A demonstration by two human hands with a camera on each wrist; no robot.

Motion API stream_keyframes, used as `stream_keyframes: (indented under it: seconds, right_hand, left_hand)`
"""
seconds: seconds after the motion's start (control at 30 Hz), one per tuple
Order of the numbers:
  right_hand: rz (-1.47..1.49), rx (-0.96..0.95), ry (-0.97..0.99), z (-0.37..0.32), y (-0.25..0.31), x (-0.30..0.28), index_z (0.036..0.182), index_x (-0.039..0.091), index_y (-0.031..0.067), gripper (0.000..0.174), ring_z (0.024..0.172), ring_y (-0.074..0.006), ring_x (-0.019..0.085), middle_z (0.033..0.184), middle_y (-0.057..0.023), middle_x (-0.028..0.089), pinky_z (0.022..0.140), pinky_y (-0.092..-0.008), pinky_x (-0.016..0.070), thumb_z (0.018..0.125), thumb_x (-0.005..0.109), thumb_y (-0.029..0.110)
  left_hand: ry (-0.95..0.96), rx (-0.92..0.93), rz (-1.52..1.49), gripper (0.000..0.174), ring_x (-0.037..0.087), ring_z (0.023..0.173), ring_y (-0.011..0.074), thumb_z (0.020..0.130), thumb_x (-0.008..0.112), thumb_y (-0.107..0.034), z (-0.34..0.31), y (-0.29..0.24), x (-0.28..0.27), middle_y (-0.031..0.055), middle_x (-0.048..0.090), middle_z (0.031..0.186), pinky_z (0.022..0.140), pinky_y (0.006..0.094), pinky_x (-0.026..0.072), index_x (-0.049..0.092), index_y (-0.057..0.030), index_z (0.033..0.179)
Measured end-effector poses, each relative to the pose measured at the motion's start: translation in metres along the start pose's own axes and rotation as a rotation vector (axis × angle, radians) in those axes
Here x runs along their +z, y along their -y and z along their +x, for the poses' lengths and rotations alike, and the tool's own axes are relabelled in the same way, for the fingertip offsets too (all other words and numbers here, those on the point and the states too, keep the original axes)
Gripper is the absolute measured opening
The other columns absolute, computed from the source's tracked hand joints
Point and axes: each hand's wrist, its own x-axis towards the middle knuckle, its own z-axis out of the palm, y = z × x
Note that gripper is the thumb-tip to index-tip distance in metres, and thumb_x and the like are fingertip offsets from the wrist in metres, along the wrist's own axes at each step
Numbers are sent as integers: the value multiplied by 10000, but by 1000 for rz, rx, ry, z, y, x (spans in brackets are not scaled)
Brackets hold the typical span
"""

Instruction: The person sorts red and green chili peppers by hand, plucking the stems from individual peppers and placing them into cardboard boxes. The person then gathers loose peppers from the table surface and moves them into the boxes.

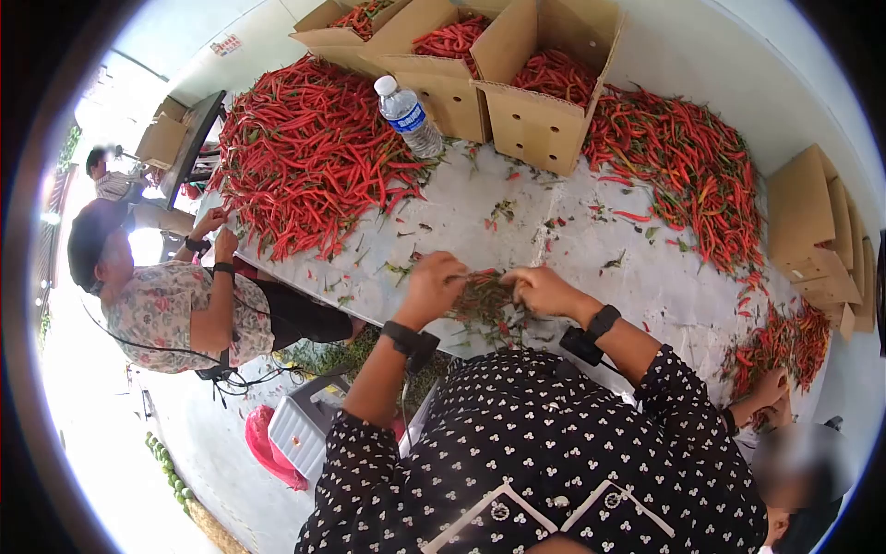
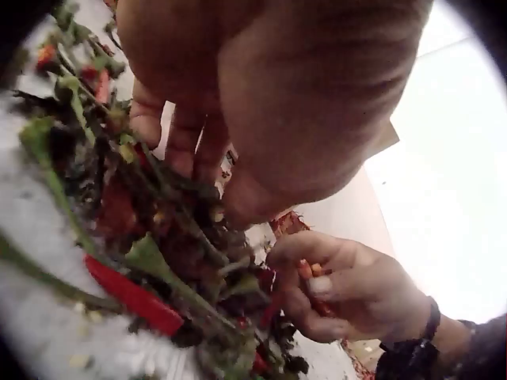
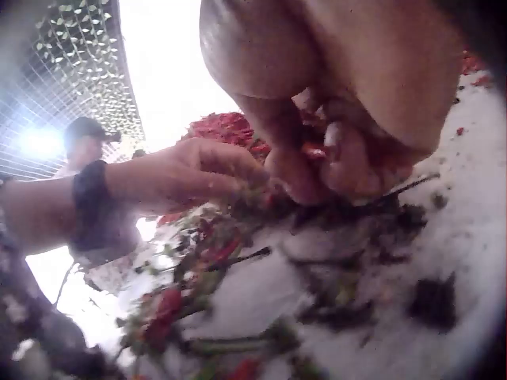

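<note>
A small heap of green stems, leaves and red chilli bits (image 1: pixel 486 303) lies near the table's front edge, between my two hands. My left hand (image 1: pixel 434 288) reaches into it from the left, its extended fingers (image 2: pixel 186 138) down among the stems. From the right, my right hand (image 1: pixel 546 292) works at the same heap with curled fingers. Red-orange chilli pieces (image 2: pixel 307 271) show in its grip, beside the thumb. A cut red chilli (image 2: pixel 135 294) lies on the near side of the heap in the left wrist view.
A large chilli pile (image 1: pixel 305 152) and a water bottle (image 1: pixel 411 120) stand back left. Cardboard boxes (image 1: pixel 535 129) of chillies line the wall, with another pile (image 1: pixel 688 166) on the right. One person (image 1: pixel 175 305) works at the left; another's hand (image 1: pixel 766 392) is at the right.
</note>
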Motion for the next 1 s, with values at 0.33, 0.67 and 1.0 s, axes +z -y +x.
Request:
stream_keyframes:
  seconds: [0.33,0.67,1.0]
  right_hand:
    - [-255,258,-329,-64,-40,-4,1195,436,47,399,636,-211,573,680,-106,585,618,-330,443,797,429,70]
    - [-99,234,-396,-43,-26,66,1174,423,56,411,708,-261,554,777,-144,565,654,-367,434,769,485,80]
    - [-130,64,101,-53,27,99,1030,564,25,297,667,-238,575,735,-145,589,615,-362,437,766,516,152]
  left_hand:
    - [-309,-285,238,541,376,1176,383,751,632,-272,-19,27,20,227,438,1238,962,460,315,474,-38,1213]
    - [-16,135,72,337,439,1092,311,699,641,-163,-12,-42,43,105,511,1096,919,440,321,591,-102,1027]
    - [5,10,-84,210,532,804,291,699,601,-62,-109,-26,-3,85,562,818,730,393,425,597,-85,908]
